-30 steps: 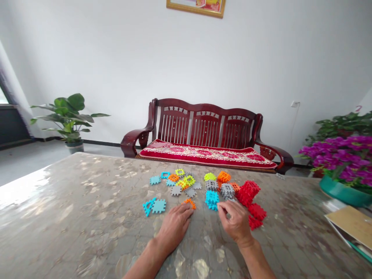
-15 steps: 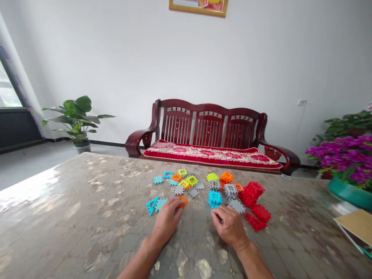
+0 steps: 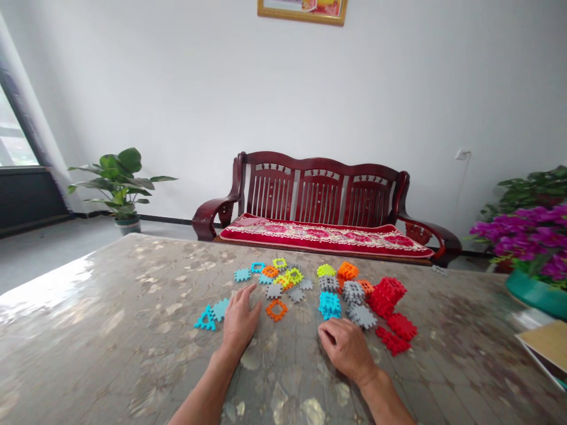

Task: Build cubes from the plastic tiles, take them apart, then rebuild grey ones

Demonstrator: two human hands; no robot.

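The left hand (image 3: 239,321) is lying flat on the surface (image 3: 133,319) with its fingers (image 3: 249,293) spread and empty, the orange square frame tile (image 3: 276,309) sitting just to their right, nearer than to the right hand (image 3: 346,349), which is curling shut with nothing visible in it.

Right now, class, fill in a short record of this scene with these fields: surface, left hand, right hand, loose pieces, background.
Surface: glossy marbled table
Left hand: flat, palm down, its edge against a teal square piece; orange open square just to its right
Right hand: fingers curled on the table; whether it holds anything cannot be told; grey piece is nearest
Loose pieces: blue cube, red pieces, others beyond
Background: wooden bench, potted plant
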